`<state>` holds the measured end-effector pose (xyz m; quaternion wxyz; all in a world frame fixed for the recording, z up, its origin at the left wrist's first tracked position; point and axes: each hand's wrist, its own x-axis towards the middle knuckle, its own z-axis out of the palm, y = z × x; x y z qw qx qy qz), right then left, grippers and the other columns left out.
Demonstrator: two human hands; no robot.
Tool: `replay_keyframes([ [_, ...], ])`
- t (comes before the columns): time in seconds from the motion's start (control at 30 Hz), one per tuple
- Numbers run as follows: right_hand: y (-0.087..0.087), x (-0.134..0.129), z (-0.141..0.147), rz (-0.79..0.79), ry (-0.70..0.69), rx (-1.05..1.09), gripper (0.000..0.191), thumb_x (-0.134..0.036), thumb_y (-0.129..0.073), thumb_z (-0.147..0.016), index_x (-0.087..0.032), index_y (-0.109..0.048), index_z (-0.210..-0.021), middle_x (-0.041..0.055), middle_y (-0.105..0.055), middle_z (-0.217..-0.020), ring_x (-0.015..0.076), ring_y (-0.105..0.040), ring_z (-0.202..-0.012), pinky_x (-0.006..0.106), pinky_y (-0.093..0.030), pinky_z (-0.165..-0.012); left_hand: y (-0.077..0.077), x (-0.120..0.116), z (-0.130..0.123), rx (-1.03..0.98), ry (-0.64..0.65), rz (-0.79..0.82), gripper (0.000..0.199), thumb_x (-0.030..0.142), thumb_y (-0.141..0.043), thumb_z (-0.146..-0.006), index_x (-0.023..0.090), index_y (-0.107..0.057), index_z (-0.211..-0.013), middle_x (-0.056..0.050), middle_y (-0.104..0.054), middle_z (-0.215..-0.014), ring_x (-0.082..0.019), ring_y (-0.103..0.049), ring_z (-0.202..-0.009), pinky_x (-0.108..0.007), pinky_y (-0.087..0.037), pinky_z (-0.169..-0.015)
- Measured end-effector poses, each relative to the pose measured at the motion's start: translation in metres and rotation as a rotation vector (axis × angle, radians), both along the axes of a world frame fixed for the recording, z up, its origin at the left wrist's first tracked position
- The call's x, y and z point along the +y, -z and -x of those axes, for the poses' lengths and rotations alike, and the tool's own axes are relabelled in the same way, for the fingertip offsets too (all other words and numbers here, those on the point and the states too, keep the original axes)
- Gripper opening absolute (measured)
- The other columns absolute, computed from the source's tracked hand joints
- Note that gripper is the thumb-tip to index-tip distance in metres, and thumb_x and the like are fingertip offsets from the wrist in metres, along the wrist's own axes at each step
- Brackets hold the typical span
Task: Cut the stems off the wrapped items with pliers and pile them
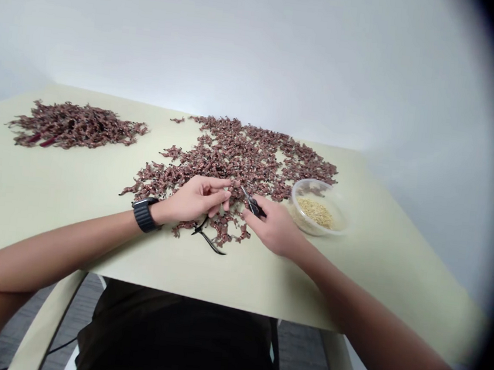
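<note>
My left hand [201, 199], wearing a dark watch, is closed in a pinch above the near side of a spread heap of small brown, shiny figure-like pieces [241, 155]. One small brown piece [235, 184] appears at its fingertips, too small to make out fully. My right hand [278, 228] is wrapped round pliers with dark handles [253, 205]. Their thin metal jaws point up and left to the left fingertips; I cannot tell whether they grip anything. Below my left hand, a second black-handled hand tool [209, 241] lies on the table, partly among the loose pieces.
A clear round plastic bowl [338, 229] with small gold-coloured bits [316, 211] stands right of my right hand. A separate pile of brown pieces [76, 126], with dark red strips at its front, lies at the left. The pale yellow table [263, 287] meets a white wall behind.
</note>
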<state>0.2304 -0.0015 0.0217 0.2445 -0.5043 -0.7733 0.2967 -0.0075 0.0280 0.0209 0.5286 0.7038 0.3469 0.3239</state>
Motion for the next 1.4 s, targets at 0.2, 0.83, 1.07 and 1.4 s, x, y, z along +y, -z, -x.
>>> replay_keyframes([
  [0.2,0.004,0.002,-0.002,-0.237,0.018,-0.236,0.027,-0.039,-0.056,-0.093,-0.023,-0.039,-0.079,-0.0021,-0.054,-0.066,0.014,-0.044,-0.057,0.03,-0.024,-0.057,0.004,0.005,0.0,-0.191,0.065,0.262,0.025,0.037,-0.067,-0.094,0.013,-0.072,-0.095,-0.003,-0.068,-0.078,-0.005,-0.05,-0.048,-0.018,-0.035,-0.044],
  [0.83,0.008,-0.001,-0.002,-0.092,-0.032,-0.169,0.025,-0.041,-0.054,-0.097,-0.022,-0.049,-0.081,-0.0033,-0.055,-0.065,0.0131,-0.045,-0.056,0.029,-0.026,-0.057,-0.001,0.002,0.002,-0.214,0.12,0.343,0.029,0.037,-0.07,-0.092,0.013,-0.075,-0.108,-0.005,-0.069,-0.085,-0.005,-0.046,-0.051,-0.02,-0.031,-0.045],
  [1.07,0.014,-0.005,0.015,0.273,-0.083,0.285,0.028,-0.039,-0.051,-0.097,-0.021,-0.045,-0.076,-0.0044,-0.042,-0.065,0.0117,-0.039,-0.06,0.026,-0.03,-0.056,0.008,-0.013,-0.008,0.018,-0.076,-0.054,0.045,0.045,-0.063,-0.097,0.01,-0.072,-0.125,0.003,-0.056,-0.055,-0.008,-0.046,-0.047,-0.021,-0.039,-0.05],
  [1.4,-0.013,-0.007,0.004,1.049,-0.215,0.63,0.027,-0.042,-0.049,-0.093,-0.022,-0.041,-0.077,-0.0069,-0.023,-0.066,0.0104,-0.008,-0.054,0.023,-0.004,-0.043,0.023,0.001,0.008,0.313,-0.093,-0.867,0.055,0.016,-0.049,-0.1,0.023,-0.049,-0.154,-0.009,-0.076,-0.114,-0.015,-0.07,-0.091,-0.024,-0.053,-0.08],
])
